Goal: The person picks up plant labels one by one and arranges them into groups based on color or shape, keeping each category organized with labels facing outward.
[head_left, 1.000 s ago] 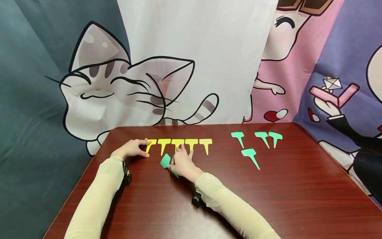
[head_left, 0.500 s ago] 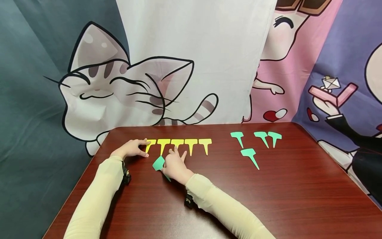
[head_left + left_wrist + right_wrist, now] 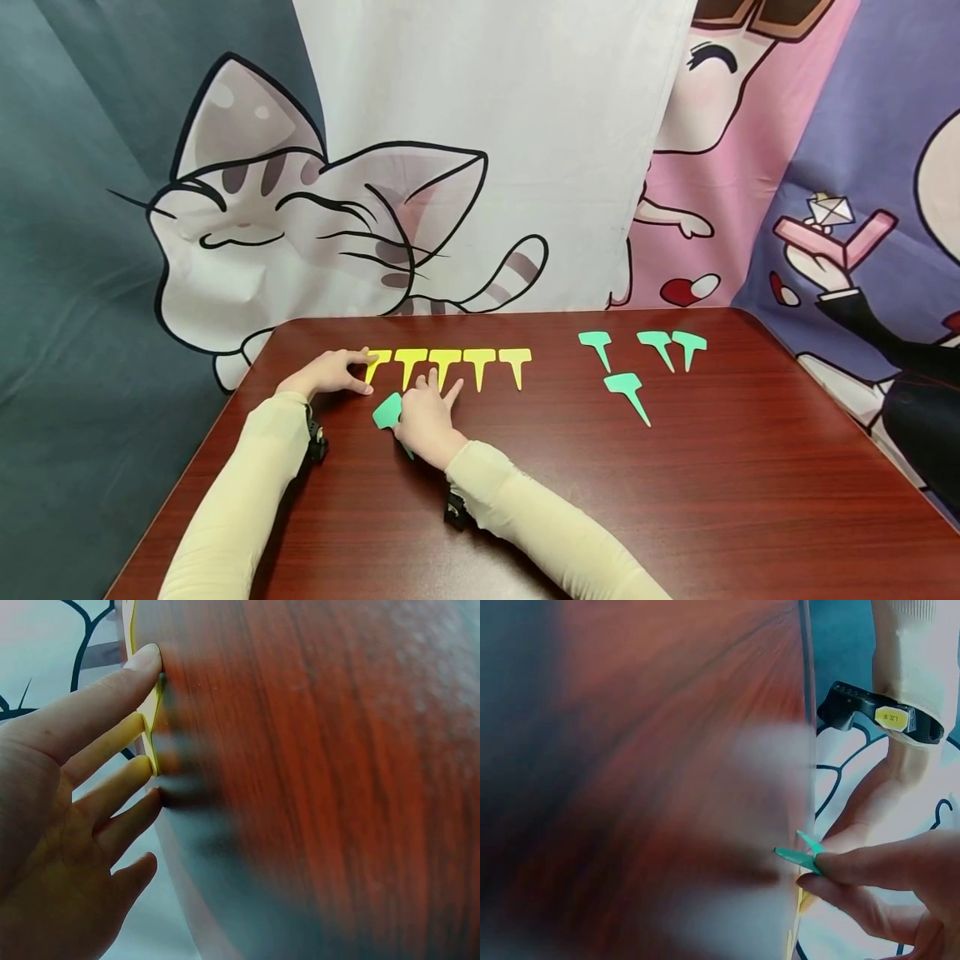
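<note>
My right hand (image 3: 427,425) pinches the stem of a green T-shaped plant label (image 3: 387,411) between thumb and finger, with its head tilted to the left; the label also shows in the right wrist view (image 3: 795,857). My left hand (image 3: 326,373) rests with thumb and fingertips on the leftmost yellow plant label (image 3: 382,357), at the end of a row. In the left wrist view those fingers (image 3: 112,690) are mostly straight along the label's edge. The middle yellow label (image 3: 446,356) is partly covered by my right fingers.
More yellow labels (image 3: 480,357) continue the row to the right. Several green labels lie at the back right, the nearest (image 3: 624,383) in front of the others (image 3: 596,339). A printed cloth (image 3: 525,150) hangs behind the brown table (image 3: 600,508).
My right hand has slid left and slightly toward me with the green label, ending just in front of the left part of the yellow row. My left hand has stayed in place.
</note>
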A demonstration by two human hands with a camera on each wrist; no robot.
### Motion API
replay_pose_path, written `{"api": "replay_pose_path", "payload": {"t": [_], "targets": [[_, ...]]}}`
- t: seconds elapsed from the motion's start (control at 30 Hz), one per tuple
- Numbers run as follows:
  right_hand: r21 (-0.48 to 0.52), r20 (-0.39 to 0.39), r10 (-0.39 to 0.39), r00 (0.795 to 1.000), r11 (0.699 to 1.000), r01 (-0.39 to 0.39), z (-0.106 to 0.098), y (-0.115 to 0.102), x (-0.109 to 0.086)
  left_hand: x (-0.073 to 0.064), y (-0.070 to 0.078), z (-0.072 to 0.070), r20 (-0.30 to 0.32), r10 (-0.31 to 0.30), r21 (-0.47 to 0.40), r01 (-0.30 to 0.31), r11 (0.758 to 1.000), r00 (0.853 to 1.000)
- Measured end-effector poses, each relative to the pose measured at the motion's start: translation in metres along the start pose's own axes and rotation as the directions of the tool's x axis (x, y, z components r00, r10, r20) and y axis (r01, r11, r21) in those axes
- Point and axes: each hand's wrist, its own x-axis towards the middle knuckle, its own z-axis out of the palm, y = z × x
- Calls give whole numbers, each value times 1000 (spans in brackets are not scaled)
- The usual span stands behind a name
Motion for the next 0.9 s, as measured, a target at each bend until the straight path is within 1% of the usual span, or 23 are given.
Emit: {"api": "replay_pose_path", "payload": {"t": [0.2, 0.3, 0.43, 0.6, 0.9], "targets": [[-50, 11, 87, 996, 995, -86, 3, -10, 1, 1, -1, -1, 2, -1, 11, 1, 1000, 1000], [-52, 13, 112, 994, 992, -111, 4, -14, 2, 1, 0, -1, 3, -1, 13, 1, 1000, 1000], [-48, 9, 115, 993, 992, -115, 4, -18, 2, -1, 0, -1, 3, -4, 4, 4, 1000, 1000], [-71, -7, 108, 994, 992, -108, 4, -24, 1, -2, 1, -1, 3, -3, -5, 3, 1000, 1000], [-64, -14, 117, 993, 991, -117, 7, -34, 3, 0, -1, -2, 10, -5, 1, 5, 1000, 1000]]}}
